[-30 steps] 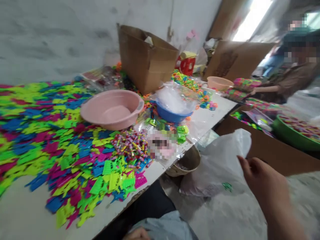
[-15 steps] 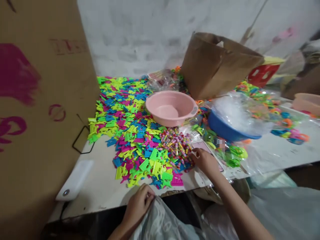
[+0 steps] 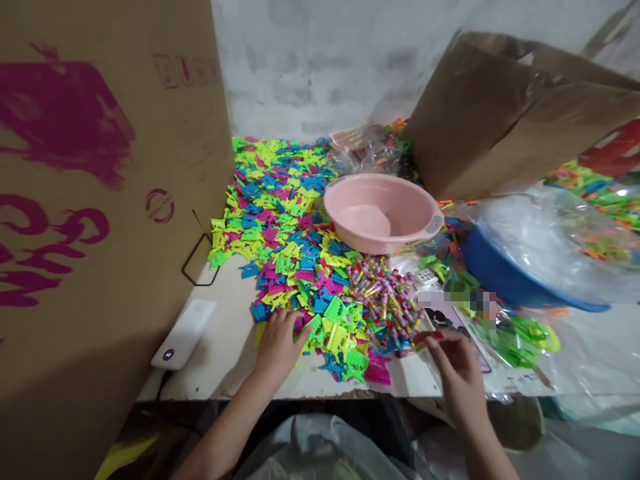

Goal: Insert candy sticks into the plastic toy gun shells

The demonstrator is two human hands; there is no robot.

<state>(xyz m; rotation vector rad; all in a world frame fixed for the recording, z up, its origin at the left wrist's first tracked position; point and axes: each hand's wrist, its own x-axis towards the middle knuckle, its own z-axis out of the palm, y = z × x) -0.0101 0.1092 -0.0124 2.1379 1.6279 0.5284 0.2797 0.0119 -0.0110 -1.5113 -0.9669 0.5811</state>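
My left hand (image 3: 281, 345) lies on the near-left edge of a heap of flat plastic pieces (image 3: 300, 267) in neon yellow, green, blue and pink. Its fingers are stretched over the pieces, with the tips partly hidden among them. Near the table's front, my right hand (image 3: 460, 367) pinches a small red-and-yellow piece (image 3: 431, 339) between thumb and fingers. That piece is too small to name surely. Just left of it is a pile of small pink, yellow and red patterned tubes (image 3: 385, 297). A phone with a pictured back (image 3: 453, 320) lies behind my right hand.
A pink basin (image 3: 383, 245) stands behind the tubes. Right of it are a blue basin (image 3: 525, 283) heaped with clear plastic bags and an open brown carton (image 3: 480, 127). A large carton (image 3: 165, 153) walls the left side, beside a white power bank (image 3: 185, 333).
My left hand has left the grey garment at the lap and moved up onto the plastic pieces. My right hand has drawn back from the tubes with a small piece. The view has turned left.
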